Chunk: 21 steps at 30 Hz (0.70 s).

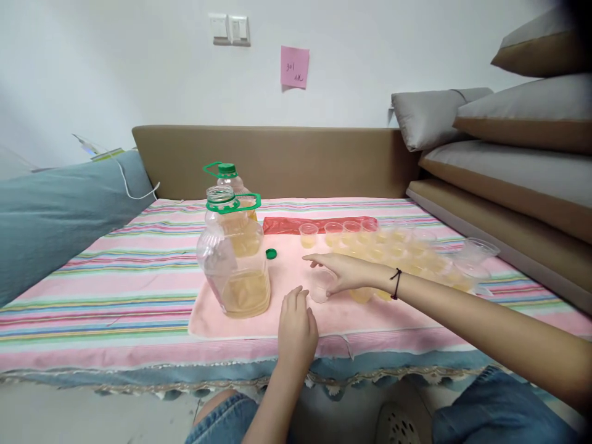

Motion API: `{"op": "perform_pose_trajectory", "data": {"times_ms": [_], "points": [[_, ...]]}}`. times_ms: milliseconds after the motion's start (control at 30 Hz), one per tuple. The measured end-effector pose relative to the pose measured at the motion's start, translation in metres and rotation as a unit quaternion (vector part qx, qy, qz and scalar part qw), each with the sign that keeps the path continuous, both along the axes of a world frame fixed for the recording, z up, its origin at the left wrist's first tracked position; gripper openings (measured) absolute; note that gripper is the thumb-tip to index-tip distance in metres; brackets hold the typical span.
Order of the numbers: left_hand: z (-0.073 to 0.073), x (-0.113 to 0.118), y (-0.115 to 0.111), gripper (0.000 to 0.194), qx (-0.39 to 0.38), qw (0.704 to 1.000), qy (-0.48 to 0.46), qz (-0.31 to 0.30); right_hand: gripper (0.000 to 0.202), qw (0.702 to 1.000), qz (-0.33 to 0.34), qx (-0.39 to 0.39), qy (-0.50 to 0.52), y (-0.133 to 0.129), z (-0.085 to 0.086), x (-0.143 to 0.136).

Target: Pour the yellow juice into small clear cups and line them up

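My right hand (337, 271) reaches in from the right, fingers stretched out and thumb apart, over a clear plastic cup (319, 291) that looks empty. The thumb is at the cup's near side; whether it touches cannot be told. My left hand (297, 324) hovers near the mat's front edge, holding nothing, its fingers loosely bent. To its left stands an uncapped clear jug (245, 290) with pale yellow liquid and a green handle. Behind it is a second jug (228, 171) with a green cap. A loose green cap (271, 253) lies beside them.
Several cups (407, 246) of yellow liquid crowd the right of the pink mat (213, 327). One filled cup (308, 237) stands a little apart. Stacked clear cups (478, 250) lie at the far right. Behind is a red plastic bag (296, 226); cushions (518, 163) rise at right.
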<state>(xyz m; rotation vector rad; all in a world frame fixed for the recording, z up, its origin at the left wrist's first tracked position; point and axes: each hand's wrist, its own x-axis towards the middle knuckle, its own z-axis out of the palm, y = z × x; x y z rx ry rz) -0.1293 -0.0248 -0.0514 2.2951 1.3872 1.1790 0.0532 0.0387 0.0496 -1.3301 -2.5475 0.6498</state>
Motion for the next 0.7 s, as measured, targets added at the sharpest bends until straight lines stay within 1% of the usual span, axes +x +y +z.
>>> {"op": "perform_pose_trajectory", "data": {"times_ms": [267,500,600,700], "points": [[0.006,0.001,-0.003,0.036,0.013,0.999,-0.033,0.001,0.094,1.000,-0.008,0.004,-0.005,0.000,-0.002,-0.003],[0.013,0.000,-0.005,0.037,0.031,0.998,-0.046,0.003,0.093,1.000,-0.008,0.002,0.014,0.000,-0.006,-0.006],[0.015,-0.002,-0.008,0.038,0.048,0.997,-0.054,0.002,0.093,0.999,-0.008,-0.001,0.037,-0.001,0.000,-0.006],[0.018,-0.004,-0.010,0.038,0.085,0.994,-0.064,-0.002,0.086,0.997,-0.016,0.007,0.078,-0.003,0.013,-0.010]]}}
